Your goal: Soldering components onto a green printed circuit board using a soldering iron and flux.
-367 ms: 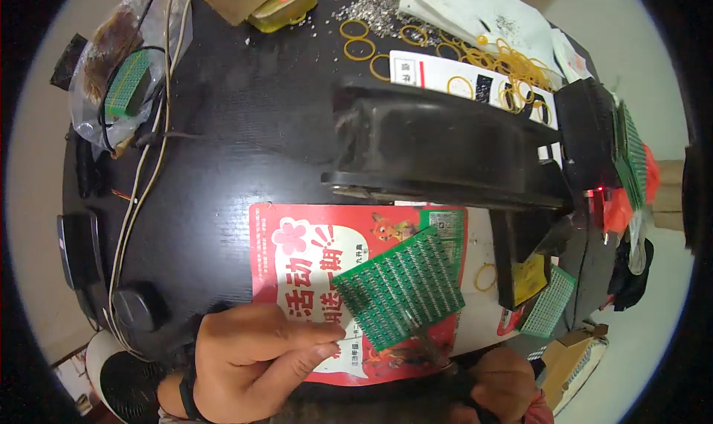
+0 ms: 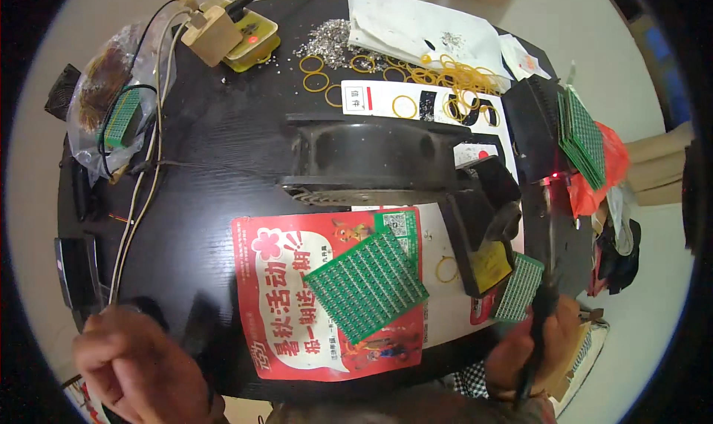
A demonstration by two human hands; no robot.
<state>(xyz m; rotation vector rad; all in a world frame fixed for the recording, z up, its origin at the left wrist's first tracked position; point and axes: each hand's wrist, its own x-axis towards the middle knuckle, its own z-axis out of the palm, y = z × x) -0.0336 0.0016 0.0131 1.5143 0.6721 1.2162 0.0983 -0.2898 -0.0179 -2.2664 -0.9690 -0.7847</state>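
Note:
My left hand [image 2: 141, 368] is at the lower left with its fingers curled closed, over the table edge beside the cables; what it may hold is hidden. My right hand [image 2: 535, 350], at the lower right, grips the black handle of a soldering iron [image 2: 547, 275], whose metal shaft points away from me. A green circuit board [image 2: 369, 284] with rows of small parts lies tilted on a red and white printed sheet [image 2: 252, 342]. Part of another green board [image 2: 401, 227] shows behind it. A smaller green board [image 2: 518, 286] lies near my right hand.
A black fan [image 2: 375, 157] stands across the middle. Right of it is a black stand [image 2: 464, 249] with a yellow sponge [image 2: 492, 266]. Rubber bands [image 2: 453, 75] and small silvery parts [image 2: 327, 41] lie at the back. Stacked green boards [image 2: 583, 138] lean at right; cables [image 2: 152, 164] run down the left.
My left hand has moved left, away from the circuit board. My right hand has moved right and now shows the soldering iron raised away from the board. The view has shifted.

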